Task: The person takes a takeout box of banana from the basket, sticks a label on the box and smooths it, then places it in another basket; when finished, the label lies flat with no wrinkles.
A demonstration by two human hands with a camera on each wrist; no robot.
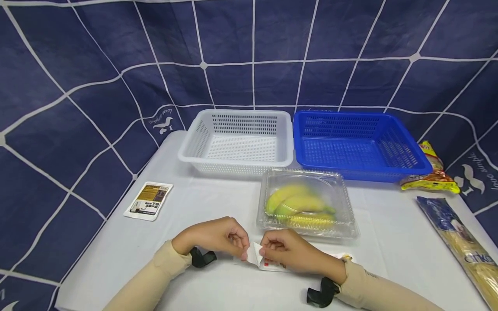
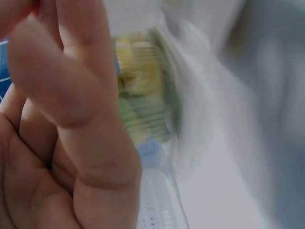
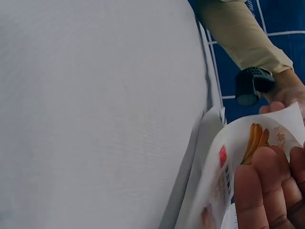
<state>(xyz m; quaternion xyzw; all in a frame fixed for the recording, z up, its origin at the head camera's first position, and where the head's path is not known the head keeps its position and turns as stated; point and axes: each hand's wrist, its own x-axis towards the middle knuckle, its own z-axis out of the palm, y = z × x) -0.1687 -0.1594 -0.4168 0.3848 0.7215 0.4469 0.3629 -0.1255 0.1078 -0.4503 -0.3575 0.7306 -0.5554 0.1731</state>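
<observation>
At the near side of the table, my left hand (image 1: 219, 236) and right hand (image 1: 293, 251) meet over a white printed label (image 1: 254, 254). Thumb and fingers of each hand pinch it, and a white flap stands up between them. The right wrist view shows the label (image 3: 238, 138) bent, with a banana picture, a red mark and a barcode; part lies hidden behind the fingers. Just beyond the hands sits a closed clear plastic box (image 1: 346, 222) with bananas (image 1: 292, 201) inside. In the left wrist view the label is blurred beside the left hand (image 2: 90, 119).
A white basket (image 1: 235, 166) and a blue basket (image 1: 362, 172) stand side by side at the back. A flat white pouch (image 1: 148, 201) lies left. On the right are a yellow snack bag (image 1: 433, 175) and a long pack of noodles (image 1: 459, 246).
</observation>
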